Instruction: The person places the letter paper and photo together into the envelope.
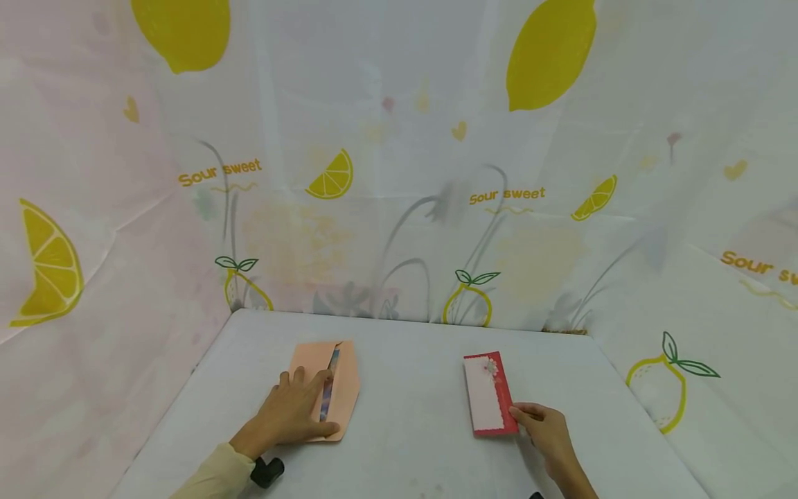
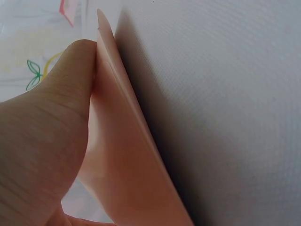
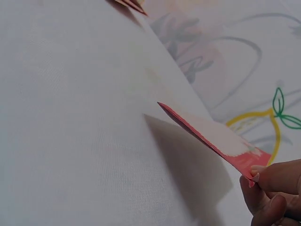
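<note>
Already the right hand [image 1: 548, 430] pinches only the near corner of the red card [image 1: 489, 395], lifting it off the surface [image 1: 411, 416]; such a thin hold could let it slip or bend. Meanwhile the left hand [image 1: 293, 412] lies spread on the peach envelope [image 1: 339, 388], and any sliding pressure might crease its open flap.

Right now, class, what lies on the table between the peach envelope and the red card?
Nothing: in the head view the stretch of white table between the peach envelope and the red card is bare.

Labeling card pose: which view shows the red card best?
Head view: the red card is seen whole, right hand pinching its near corner. Right wrist shows it edge-on; left wrist only a red sliver at the top.
</note>
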`<state>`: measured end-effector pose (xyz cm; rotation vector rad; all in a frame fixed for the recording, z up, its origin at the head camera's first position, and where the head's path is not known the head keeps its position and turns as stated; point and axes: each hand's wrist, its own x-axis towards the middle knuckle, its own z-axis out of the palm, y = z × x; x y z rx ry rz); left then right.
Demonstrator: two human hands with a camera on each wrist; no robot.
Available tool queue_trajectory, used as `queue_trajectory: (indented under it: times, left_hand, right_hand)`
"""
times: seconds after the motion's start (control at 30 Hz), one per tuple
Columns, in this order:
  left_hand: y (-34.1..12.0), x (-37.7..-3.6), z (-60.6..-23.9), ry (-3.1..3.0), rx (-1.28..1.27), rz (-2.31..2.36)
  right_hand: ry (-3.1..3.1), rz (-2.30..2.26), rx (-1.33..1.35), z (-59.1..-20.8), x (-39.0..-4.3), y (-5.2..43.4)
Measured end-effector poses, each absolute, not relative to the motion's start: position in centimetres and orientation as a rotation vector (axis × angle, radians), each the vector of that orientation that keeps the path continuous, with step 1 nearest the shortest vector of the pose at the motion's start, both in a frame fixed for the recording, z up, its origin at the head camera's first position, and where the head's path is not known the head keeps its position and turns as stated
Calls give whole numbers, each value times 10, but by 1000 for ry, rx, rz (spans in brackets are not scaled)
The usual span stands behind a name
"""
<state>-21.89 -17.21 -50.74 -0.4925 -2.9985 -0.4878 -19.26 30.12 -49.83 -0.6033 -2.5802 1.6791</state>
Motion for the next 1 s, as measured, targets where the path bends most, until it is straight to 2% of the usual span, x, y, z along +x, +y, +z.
queue_trajectory:
  times: [1.0]
  left_hand:
    - [-172, -221, -508, -3011, -508, -477]
  right_hand:
    - [-2546, 1764, -491, -502, -197, 262]
